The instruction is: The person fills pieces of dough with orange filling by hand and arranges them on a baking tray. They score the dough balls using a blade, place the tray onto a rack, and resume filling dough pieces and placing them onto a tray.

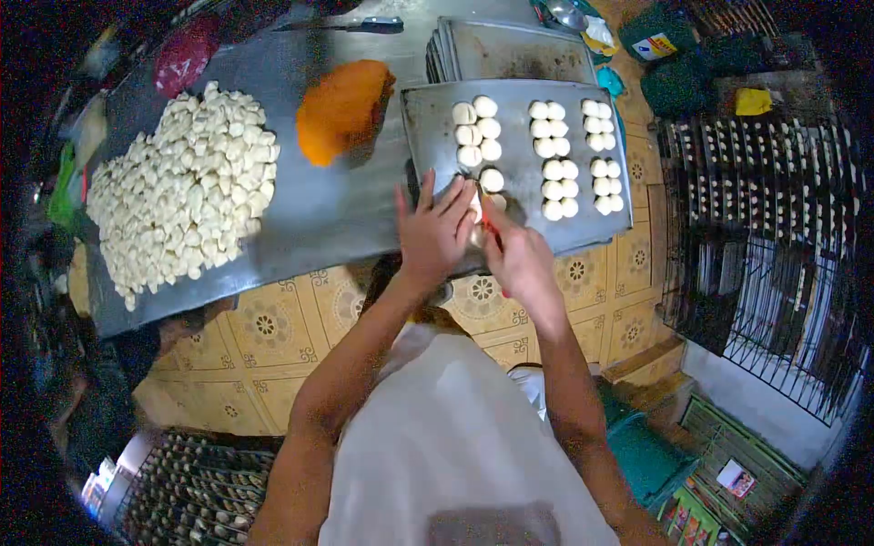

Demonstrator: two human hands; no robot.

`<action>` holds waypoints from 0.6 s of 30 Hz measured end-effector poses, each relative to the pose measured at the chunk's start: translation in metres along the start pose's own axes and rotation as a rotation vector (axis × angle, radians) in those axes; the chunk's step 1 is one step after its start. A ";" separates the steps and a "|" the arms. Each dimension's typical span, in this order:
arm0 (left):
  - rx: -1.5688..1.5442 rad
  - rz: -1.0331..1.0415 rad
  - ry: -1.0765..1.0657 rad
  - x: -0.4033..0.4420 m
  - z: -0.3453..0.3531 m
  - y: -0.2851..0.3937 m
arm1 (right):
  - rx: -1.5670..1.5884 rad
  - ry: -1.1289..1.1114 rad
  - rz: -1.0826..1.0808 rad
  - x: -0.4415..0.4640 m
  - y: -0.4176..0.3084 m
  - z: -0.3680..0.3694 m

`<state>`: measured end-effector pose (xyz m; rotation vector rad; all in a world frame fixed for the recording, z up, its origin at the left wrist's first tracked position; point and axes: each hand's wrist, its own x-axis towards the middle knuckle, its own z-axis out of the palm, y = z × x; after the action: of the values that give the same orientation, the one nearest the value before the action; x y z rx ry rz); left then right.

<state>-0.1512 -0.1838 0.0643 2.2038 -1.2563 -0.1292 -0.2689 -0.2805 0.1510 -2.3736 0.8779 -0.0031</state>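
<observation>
Small round dough balls [553, 169] sit in clusters on a dark metal baking tray [510, 164]. A few balls at its upper left, such as a scored dough ball [464, 114], show a line across the top. My left hand [435, 226] lies flat over the tray's near left corner, fingers stretched out and touching a dough ball partly hidden beneath them. Close beside it, my right hand [521, 259] is closed around the red handle of a knife [486, 213]. The narrow blade points away from me toward the left fingertips, and its tip is hard to see.
A big heap of dough pieces [191, 182] lies on the metal table [300, 218] at left. Near it are an orange mound [341, 105] and a dark knife [364, 25]. Stacked trays [519, 50] stand behind. Racks of dough pieces [765, 173] fill the right side.
</observation>
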 end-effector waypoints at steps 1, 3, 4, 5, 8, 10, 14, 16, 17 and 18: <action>0.003 -0.002 0.008 -0.005 0.000 0.001 | -0.006 -0.010 -0.014 -0.005 0.002 -0.001; -0.028 -0.024 0.008 -0.015 -0.005 0.009 | -0.024 -0.022 -0.027 -0.018 0.009 -0.002; -0.041 -0.029 0.012 -0.016 -0.007 0.014 | -0.017 -0.024 -0.027 -0.018 0.012 0.001; -0.038 -0.025 0.021 -0.019 -0.004 0.017 | -0.004 -0.024 -0.026 -0.016 0.014 0.006; 0.040 0.016 0.037 -0.043 0.003 0.019 | -0.015 -0.151 0.041 -0.053 0.012 -0.001; 0.023 0.002 0.018 -0.043 -0.002 0.020 | -0.060 -0.269 0.097 -0.073 0.013 -0.013; -0.048 0.002 0.000 -0.016 -0.006 0.013 | -0.008 0.060 -0.042 -0.054 0.025 -0.021; -0.126 0.022 0.072 0.008 -0.006 0.004 | 0.000 0.085 0.048 -0.005 0.022 -0.028; -0.128 0.032 0.066 0.025 -0.003 -0.001 | 0.003 0.092 0.057 0.018 0.023 -0.027; -0.105 0.026 0.088 0.048 -0.003 -0.005 | 0.008 0.131 0.028 0.039 0.024 -0.026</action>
<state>-0.1201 -0.2194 0.0737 2.0806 -1.2028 -0.0850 -0.2578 -0.3321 0.1521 -2.3747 0.9704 -0.1518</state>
